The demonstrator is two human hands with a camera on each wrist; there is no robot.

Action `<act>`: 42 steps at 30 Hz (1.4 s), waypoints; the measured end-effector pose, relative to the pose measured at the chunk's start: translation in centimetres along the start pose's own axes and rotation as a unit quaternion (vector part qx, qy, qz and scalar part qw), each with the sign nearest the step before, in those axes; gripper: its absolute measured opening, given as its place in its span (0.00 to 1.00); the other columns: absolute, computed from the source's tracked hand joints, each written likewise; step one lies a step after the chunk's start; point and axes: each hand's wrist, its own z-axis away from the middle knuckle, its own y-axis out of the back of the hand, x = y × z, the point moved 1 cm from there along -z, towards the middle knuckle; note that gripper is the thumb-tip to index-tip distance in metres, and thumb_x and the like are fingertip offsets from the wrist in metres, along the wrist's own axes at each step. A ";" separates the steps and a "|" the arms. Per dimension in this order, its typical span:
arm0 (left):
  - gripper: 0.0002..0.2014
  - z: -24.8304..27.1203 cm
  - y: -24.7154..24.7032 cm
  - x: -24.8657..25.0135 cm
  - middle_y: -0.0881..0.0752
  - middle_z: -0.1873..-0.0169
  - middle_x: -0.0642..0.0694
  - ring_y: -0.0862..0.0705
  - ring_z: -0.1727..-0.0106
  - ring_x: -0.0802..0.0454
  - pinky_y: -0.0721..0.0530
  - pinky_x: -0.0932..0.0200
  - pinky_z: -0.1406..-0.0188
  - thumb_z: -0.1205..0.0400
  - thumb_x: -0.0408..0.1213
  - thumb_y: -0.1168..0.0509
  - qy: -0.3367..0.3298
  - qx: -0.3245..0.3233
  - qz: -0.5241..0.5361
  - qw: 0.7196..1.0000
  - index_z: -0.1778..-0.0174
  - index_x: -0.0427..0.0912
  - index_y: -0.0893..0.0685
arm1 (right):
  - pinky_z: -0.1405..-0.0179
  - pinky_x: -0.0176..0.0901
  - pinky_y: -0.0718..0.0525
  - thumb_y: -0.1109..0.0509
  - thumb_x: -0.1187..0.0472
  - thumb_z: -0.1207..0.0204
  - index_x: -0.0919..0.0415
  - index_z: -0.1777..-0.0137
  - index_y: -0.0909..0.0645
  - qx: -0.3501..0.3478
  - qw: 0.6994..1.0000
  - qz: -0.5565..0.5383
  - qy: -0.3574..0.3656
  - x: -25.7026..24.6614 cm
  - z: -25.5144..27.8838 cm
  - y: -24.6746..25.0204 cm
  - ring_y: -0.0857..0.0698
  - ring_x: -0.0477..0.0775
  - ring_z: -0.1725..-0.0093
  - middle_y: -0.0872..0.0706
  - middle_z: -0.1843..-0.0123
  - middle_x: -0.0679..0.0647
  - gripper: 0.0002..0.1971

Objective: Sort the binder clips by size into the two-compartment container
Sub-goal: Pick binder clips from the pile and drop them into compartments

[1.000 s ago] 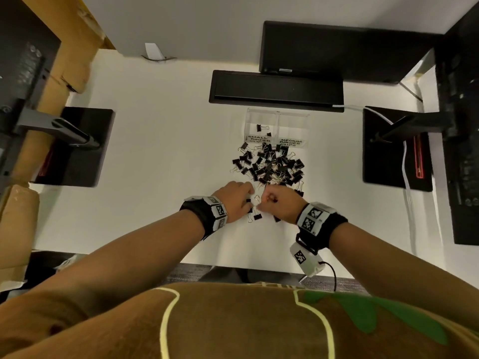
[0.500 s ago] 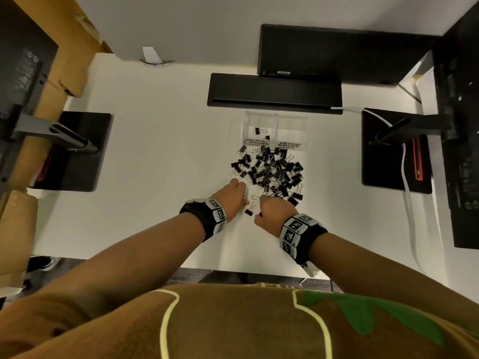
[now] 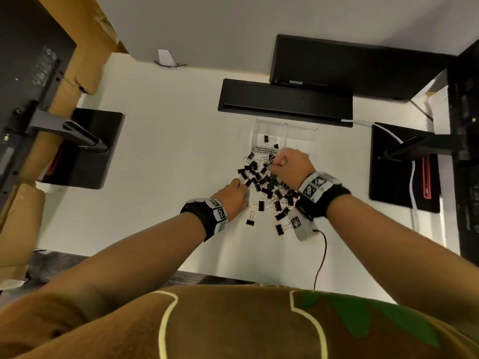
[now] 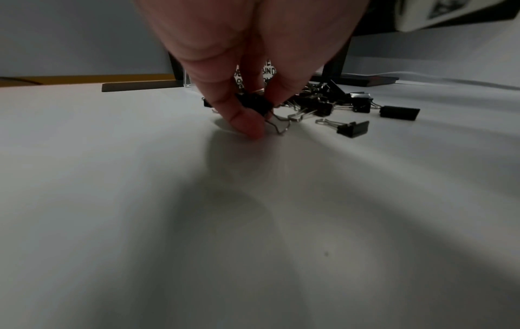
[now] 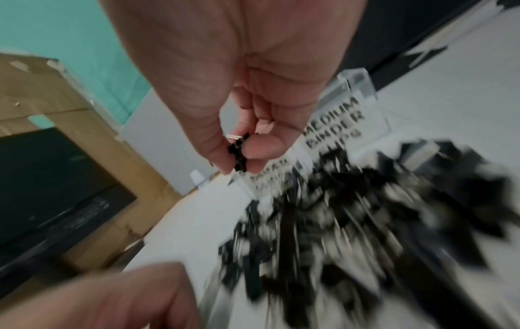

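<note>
Raised since half a second ago, the right hand (image 3: 290,167) is held over the container (image 3: 261,130), pinching a seemingly small clip (image 5: 238,155); another clip (image 4: 254,104) is pinched by the left hand (image 3: 230,199).

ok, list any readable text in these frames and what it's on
"SMALL BINDER CLIPS": label on the front of the clear container's left compartment, head view.
"MEDIUM BINDER": label on the right compartment, right wrist view; its bottom line is too blurred to read.
Wristbands: black-and-white square marker patterns only, no words.
Small mark on the monitor's lower edge: too small to read.
</note>
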 end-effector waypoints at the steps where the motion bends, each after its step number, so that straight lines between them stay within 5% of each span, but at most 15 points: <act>1: 0.12 0.0 0.1 -0.1 0.26 0.41 0.35 0.19 0.54 0.39 0.24 0.53 0.57 0.16 0.34 0.44 -0.003 -0.005 -0.001 1.000 0.41 0.31 0.24 | 0.70 0.25 0.29 0.30 0.59 0.24 0.59 0.59 0.23 0.018 1.000 -0.002 -0.002 -0.5 -1.2 0.9 0.22 0.38 0.64 0.21 0.59 0.46 0.06; 6: 0.11 -0.3 1.0 -0.1 0.22 0.43 0.36 0.17 0.50 0.37 0.20 0.52 0.52 0.17 0.32 0.44 0.017 -0.010 0.018 1.000 0.45 0.31 0.21 | 0.63 0.38 0.22 0.32 0.62 0.24 0.64 0.51 0.19 0.033 0.998 0.053 -0.016 -2.4 -6.2 2.7 0.18 0.53 0.55 0.15 0.52 0.57 0.07; 11: 0.11 -1.1 3.6 0.8 0.17 0.51 0.37 0.17 0.51 0.41 0.20 0.54 0.51 0.18 0.29 0.44 0.035 0.056 0.105 0.992 0.52 0.31 0.17 | 0.53 0.40 0.24 0.31 0.55 0.24 0.59 0.42 0.21 0.035 0.999 0.017 -0.020 -1.6 -6.5 2.3 0.21 0.49 0.51 0.18 0.47 0.52 0.13; 15: 0.08 -3.9 7.2 2.6 0.22 0.56 0.46 0.22 0.57 0.51 0.25 0.61 0.55 0.16 0.33 0.42 0.031 0.134 0.153 0.979 0.53 0.36 0.18 | 0.52 0.40 0.22 0.35 0.59 0.23 0.57 0.47 0.18 0.063 0.998 -0.011 -0.010 -0.1 -4.4 2.4 0.20 0.49 0.52 0.14 0.47 0.53 0.08; 19: 0.09 -7.4 10.2 4.0 0.18 0.50 0.40 0.19 0.51 0.46 0.22 0.56 0.49 0.18 0.31 0.43 0.018 0.168 0.140 0.976 0.50 0.36 0.17 | 0.48 0.44 0.17 0.39 0.60 0.22 0.57 0.51 0.18 0.016 1.000 -0.015 -0.016 2.1 -0.9 1.7 0.16 0.52 0.52 0.14 0.50 0.53 0.08; 26: 0.12 -10.4 10.7 4.6 0.17 0.40 0.40 0.17 0.41 0.44 0.20 0.56 0.41 0.19 0.27 0.42 0.025 0.127 0.093 0.987 0.45 0.40 0.17 | 0.50 0.42 0.20 0.38 0.64 0.22 0.59 0.47 0.16 -0.123 0.989 0.078 0.027 5.3 5.2 -2.5 0.22 0.49 0.54 0.21 0.52 0.51 0.10; 31: 0.18 -8.3 9.7 4.9 0.24 0.31 0.46 0.32 0.26 0.45 0.30 0.55 0.28 0.19 0.31 0.39 -0.021 0.123 0.050 0.991 0.34 0.47 0.23 | 0.49 0.42 0.22 0.37 0.61 0.21 0.55 0.45 0.17 -0.091 0.990 0.102 0.023 6.7 6.0 -3.5 0.25 0.47 0.52 0.23 0.49 0.49 0.09; 34: 0.09 -5.5 8.3 4.8 0.20 0.42 0.45 0.25 0.38 0.47 0.25 0.54 0.37 0.21 0.34 0.36 -0.043 0.128 0.052 0.989 0.46 0.46 0.19 | 0.54 0.42 0.22 0.36 0.62 0.22 0.59 0.48 0.18 -0.038 0.996 0.080 0.029 6.3 5.5 -3.1 0.24 0.48 0.56 0.25 0.53 0.48 0.08; 36: 0.01 -3.2 6.4 4.5 0.20 0.52 0.46 0.20 0.51 0.49 0.17 0.54 0.47 0.22 0.36 0.35 -0.037 0.077 0.062 0.994 0.57 0.44 0.20 | 0.55 0.43 0.22 0.35 0.63 0.23 0.59 0.50 0.18 -0.031 0.995 0.077 0.059 5.5 5.1 -3.4 0.24 0.49 0.57 0.25 0.54 0.49 0.06; 38: 0.05 -1.1 4.1 4.0 0.19 0.58 0.47 0.19 0.58 0.48 0.16 0.54 0.59 0.23 0.39 0.35 -0.010 0.010 0.031 0.999 0.61 0.42 0.20 | 0.51 0.41 0.24 0.34 0.64 0.24 0.61 0.48 0.18 -0.058 0.992 0.078 0.085 4.7 4.6 -4.3 0.24 0.50 0.52 0.24 0.52 0.52 0.07; 42: 0.16 1.8 0.1 2.8 0.20 0.49 0.46 0.20 0.52 0.47 0.20 0.53 0.56 0.24 0.49 0.34 0.041 -0.071 -0.027 0.996 0.47 0.43 0.22 | 0.44 0.41 0.25 0.32 0.66 0.25 0.64 0.43 0.19 -0.087 0.985 0.077 0.124 3.3 4.4 -6.2 0.22 0.55 0.42 0.21 0.42 0.58 0.11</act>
